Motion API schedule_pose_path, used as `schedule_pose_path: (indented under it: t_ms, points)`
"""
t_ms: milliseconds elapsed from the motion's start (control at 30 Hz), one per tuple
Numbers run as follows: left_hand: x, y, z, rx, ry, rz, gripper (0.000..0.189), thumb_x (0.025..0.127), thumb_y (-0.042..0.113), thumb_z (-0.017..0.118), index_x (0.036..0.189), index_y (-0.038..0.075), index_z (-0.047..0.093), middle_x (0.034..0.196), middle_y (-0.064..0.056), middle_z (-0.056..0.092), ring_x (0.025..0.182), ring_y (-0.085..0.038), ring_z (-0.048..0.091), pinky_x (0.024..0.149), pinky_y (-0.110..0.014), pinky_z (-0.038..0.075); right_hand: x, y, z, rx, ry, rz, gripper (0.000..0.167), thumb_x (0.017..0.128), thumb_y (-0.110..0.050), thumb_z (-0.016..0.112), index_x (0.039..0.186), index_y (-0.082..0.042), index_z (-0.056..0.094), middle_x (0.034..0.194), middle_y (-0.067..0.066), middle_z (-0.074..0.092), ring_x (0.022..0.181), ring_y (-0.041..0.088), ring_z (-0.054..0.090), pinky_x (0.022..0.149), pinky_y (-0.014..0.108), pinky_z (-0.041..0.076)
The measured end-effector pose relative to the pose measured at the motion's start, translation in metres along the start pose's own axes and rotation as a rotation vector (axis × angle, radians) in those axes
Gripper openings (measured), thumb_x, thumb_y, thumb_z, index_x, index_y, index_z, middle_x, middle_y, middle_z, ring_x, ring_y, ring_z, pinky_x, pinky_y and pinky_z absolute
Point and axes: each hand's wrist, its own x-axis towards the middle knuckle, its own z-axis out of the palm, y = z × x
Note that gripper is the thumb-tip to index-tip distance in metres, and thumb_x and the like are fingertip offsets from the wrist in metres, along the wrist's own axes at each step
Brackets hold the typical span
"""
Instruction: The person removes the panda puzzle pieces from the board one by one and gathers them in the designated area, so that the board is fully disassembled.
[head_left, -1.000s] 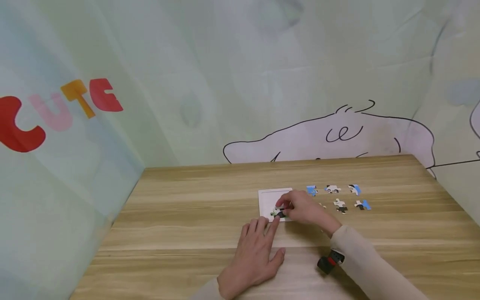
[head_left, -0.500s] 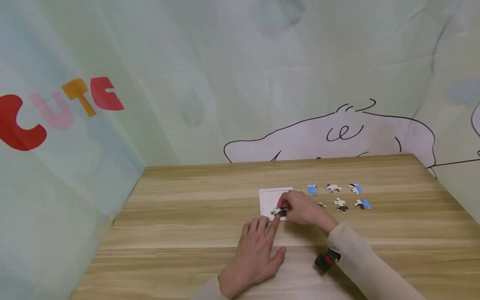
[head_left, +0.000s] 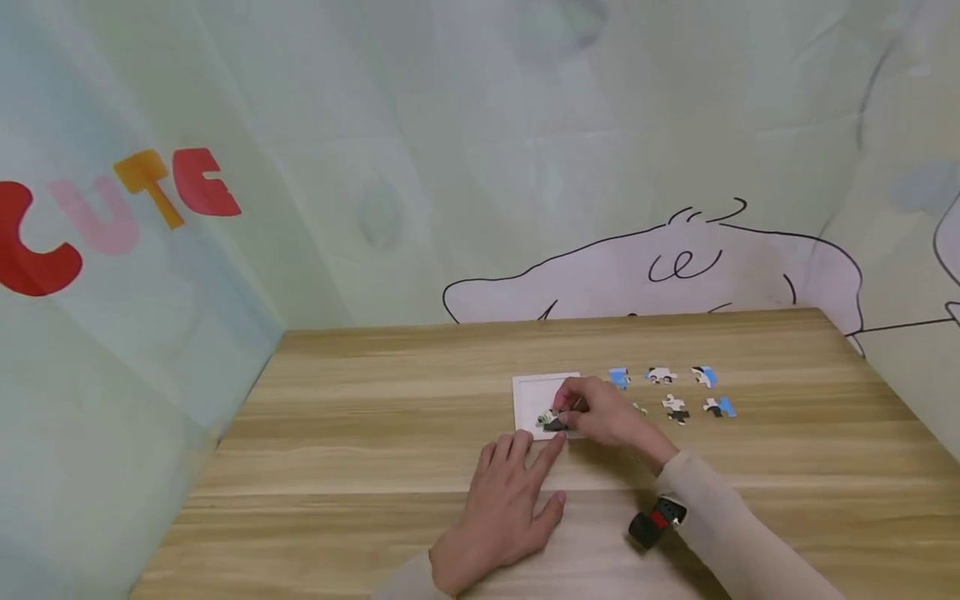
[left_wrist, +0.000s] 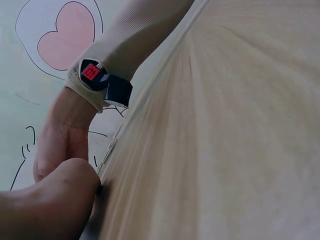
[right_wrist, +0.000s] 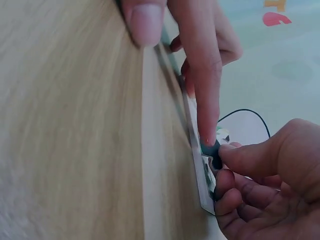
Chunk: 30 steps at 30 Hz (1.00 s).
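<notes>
A white puzzle tray (head_left: 528, 400) lies near the table's middle, partly covered by my right hand (head_left: 600, 412). The thumb and fingers of that hand pinch a black, white and green jigsaw piece (head_left: 553, 421) at the tray's front part. My left hand (head_left: 504, 500) lies palm down in front of the tray, fingers spread. In the right wrist view the left index finger (right_wrist: 206, 100) is straight and its tip touches the dark piece, beside the right thumb (right_wrist: 245, 157). How the piece sits underneath is hidden by the fingers.
Several loose jigsaw pieces stand in two rows right of the tray, among them a panda-face piece (head_left: 660, 376) and a black-and-white piece (head_left: 676, 408). A green-edged piece (head_left: 640, 409) is partly behind the right hand. A printed curtain (head_left: 360, 167) hangs behind the wooden table (head_left: 360, 408).
The left index fingertip has slid slightly right along the tray's front edge. The right fingers have shifted a little around the piece, which appears slightly turned. The loose pieces keep their places.
</notes>
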Motion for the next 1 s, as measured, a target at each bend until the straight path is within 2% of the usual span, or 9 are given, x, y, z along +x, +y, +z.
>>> schedule_pose_path:
  t_ms: [133,233,333,533,667,800,1000]
  points:
    - [0.004,-0.001,-0.001,-0.029,-0.025,-0.010,0.067,0.100,0.051,0.058,0.163,0.032,0.047,0.117,-0.003,0.052,0.106,-0.020,0.045,0.097,-0.040,0.044,-0.005,-0.001,-0.007,0.090,0.077,0.015,0.008,0.099,-0.003,0.068,0.105,-0.006,0.072,0.098,0.009,0.071,0.086,0.018,0.062,0.074,0.028,0.050]
    - [0.007,0.000,-0.001,-0.047,-0.032,-0.020,0.069,0.099,0.050,0.058,0.165,0.032,0.045,0.115,-0.003,0.051,0.105,-0.020,0.044,0.097,-0.040,0.044,-0.014,0.000,-0.019,0.112,0.146,0.025,0.013,0.100,-0.007,0.069,0.111,-0.007,0.074,0.102,0.010,0.073,0.088,0.017,0.063,0.075,0.026,0.051]
    - [0.009,0.001,0.001,-0.047,-0.010,-0.027,0.071,0.097,0.047,0.059,0.164,0.031,0.045,0.114,-0.004,0.051,0.104,-0.020,0.045,0.097,-0.040,0.045,-0.029,0.005,-0.037,0.110,0.194,0.019,0.016,0.101,-0.009,0.069,0.115,-0.005,0.076,0.106,0.013,0.076,0.088,0.017,0.065,0.075,0.025,0.053]
    - [0.011,0.003,0.005,-0.047,0.043,-0.038,0.069,0.093,0.041,0.061,0.160,0.029,0.053,0.120,-0.009,0.054,0.106,-0.023,0.048,0.096,-0.040,0.046,-0.068,0.033,-0.074,0.091,0.239,0.039,0.018,0.102,-0.008,0.069,0.115,-0.001,0.078,0.113,0.016,0.078,0.085,0.005,0.063,0.072,0.021,0.053]
    - [0.014,0.003,0.008,-0.067,0.039,-0.053,0.067,0.093,0.040,0.060,0.159,0.029,0.054,0.121,-0.010,0.053,0.106,-0.022,0.045,0.095,-0.040,0.045,-0.092,0.058,-0.090,0.013,0.187,0.068,0.015,0.101,-0.005,0.068,0.111,0.000,0.078,0.108,0.013,0.078,0.085,0.001,0.058,0.072,0.021,0.051]
    - [0.014,0.004,0.008,-0.074,0.028,-0.068,0.067,0.093,0.040,0.059,0.159,0.031,0.054,0.126,-0.011,0.054,0.112,-0.023,0.047,0.097,-0.040,0.046,-0.109,0.076,-0.094,-0.114,0.143,0.056,0.011,0.098,-0.003,0.070,0.101,-0.006,0.080,0.097,0.004,0.076,0.081,0.000,0.055,0.070,0.022,0.048]
    - [0.015,0.005,0.008,-0.075,0.003,-0.082,0.067,0.094,0.041,0.060,0.160,0.033,0.052,0.131,-0.012,0.054,0.119,-0.023,0.049,0.099,-0.040,0.045,-0.115,0.085,-0.087,-0.235,0.192,0.055,0.012,0.096,-0.005,0.072,0.098,-0.014,0.079,0.096,-0.002,0.074,0.081,0.003,0.052,0.070,0.023,0.045]
